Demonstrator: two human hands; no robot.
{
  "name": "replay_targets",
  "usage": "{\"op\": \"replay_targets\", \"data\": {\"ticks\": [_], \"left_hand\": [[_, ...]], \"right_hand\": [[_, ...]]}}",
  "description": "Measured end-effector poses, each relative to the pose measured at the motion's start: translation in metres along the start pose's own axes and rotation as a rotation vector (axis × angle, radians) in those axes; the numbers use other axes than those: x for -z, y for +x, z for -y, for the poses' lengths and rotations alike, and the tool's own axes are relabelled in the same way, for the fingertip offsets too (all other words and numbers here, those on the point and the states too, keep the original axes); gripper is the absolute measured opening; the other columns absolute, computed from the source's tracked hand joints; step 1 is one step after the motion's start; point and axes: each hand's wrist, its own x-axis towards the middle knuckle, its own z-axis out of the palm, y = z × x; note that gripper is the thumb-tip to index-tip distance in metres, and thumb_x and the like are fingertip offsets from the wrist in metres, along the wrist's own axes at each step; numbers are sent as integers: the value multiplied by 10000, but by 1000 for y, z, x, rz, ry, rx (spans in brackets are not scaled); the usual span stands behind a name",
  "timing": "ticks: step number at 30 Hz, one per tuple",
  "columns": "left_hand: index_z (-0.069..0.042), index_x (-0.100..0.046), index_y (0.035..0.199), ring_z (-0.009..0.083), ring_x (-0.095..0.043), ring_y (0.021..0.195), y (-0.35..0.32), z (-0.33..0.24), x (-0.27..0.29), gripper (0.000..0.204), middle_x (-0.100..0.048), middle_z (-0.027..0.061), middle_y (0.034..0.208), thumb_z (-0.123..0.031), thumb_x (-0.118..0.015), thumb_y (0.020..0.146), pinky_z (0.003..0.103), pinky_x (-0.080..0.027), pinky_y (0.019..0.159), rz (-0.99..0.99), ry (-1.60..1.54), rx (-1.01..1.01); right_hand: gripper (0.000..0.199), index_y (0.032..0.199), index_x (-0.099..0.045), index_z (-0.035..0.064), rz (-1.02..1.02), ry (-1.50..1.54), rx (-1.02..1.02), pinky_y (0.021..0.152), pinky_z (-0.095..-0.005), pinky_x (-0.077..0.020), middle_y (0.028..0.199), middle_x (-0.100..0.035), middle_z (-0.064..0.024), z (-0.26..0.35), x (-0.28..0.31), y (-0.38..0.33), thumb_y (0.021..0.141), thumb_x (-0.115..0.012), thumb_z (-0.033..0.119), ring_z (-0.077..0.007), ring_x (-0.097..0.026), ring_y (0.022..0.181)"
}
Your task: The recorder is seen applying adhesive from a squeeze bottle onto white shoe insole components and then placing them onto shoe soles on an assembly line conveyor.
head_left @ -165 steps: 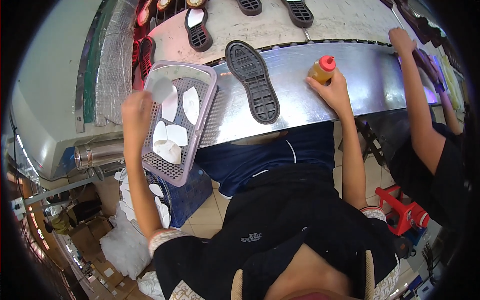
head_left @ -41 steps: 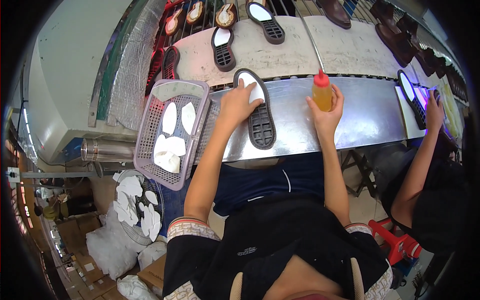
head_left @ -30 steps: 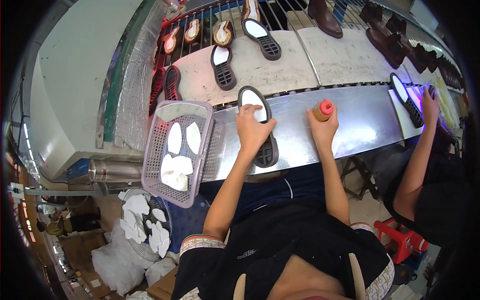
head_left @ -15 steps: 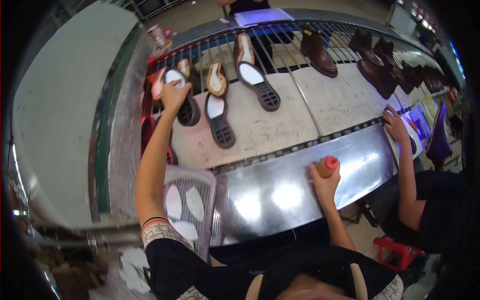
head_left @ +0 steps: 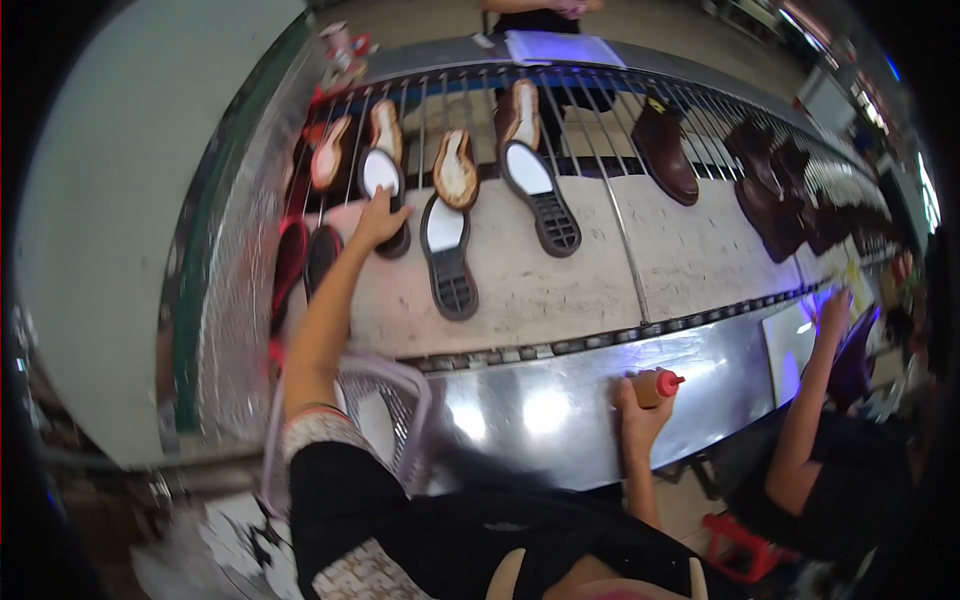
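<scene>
My left hand (head_left: 380,218) rests on a black shoe sole, its fingertips pressing the white heel pad (head_left: 380,170) and its thumb spread to the right. My right hand (head_left: 640,420) is closed round a squeeze bottle (head_left: 650,388) with brownish contents and a red nozzle cap, held tilted over the metal ledge. Right of my left hand lie another black sole (head_left: 452,280) with a white pad and a third sole (head_left: 555,220). Shoe uppers (head_left: 457,170) with exposed tan undersides lie just beyond the soles.
Brown boots (head_left: 665,155) stand along the slatted conveyor (head_left: 620,240) to the right. A pale basket (head_left: 415,400) with white pads sits at the lower left, beside the metal ledge (head_left: 520,400). A co-worker's arm (head_left: 815,390) is at right; another person stands across.
My view has shifted, so the scene sits lower. My left fingers have slid toward the near edge of the white pad. The bottle now tilts rightward; the co-worker's hand has moved away from the ledge.
</scene>
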Motion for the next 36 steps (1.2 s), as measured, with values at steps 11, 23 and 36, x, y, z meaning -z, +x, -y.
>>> {"op": "replay_targets", "data": {"ticks": [11,23,36], "left_hand": [[23,-498,1231,393,-490,1166,-114,-6,63,728,-469,293,1262,-320,-739,635,561,-386,943,499,407,401],[-134,-66,1460,345,-187,1367,-130,26,82,1143,-161,309,1442,-537,-736,626,441,-264,1060,446,264,400],[-16,-201,1426,281,-544,1082,-126,-18,80,1045,-547,197,1197,-255,-758,575,379,-444,887,587,108,281]], "right_hand": [[369,980,-504,21,105,39,62,690,-300,-471,824,-592,-75,2,14,11,718,-743,123,-176,-568,745],[434,1027,-511,36,159,96,80,736,-356,-485,909,-639,-171,-9,8,11,690,-754,160,-305,-631,844],[445,1038,-506,44,78,18,90,718,-378,-486,871,-641,-164,-10,15,9,689,-747,180,-302,-633,820]]}}
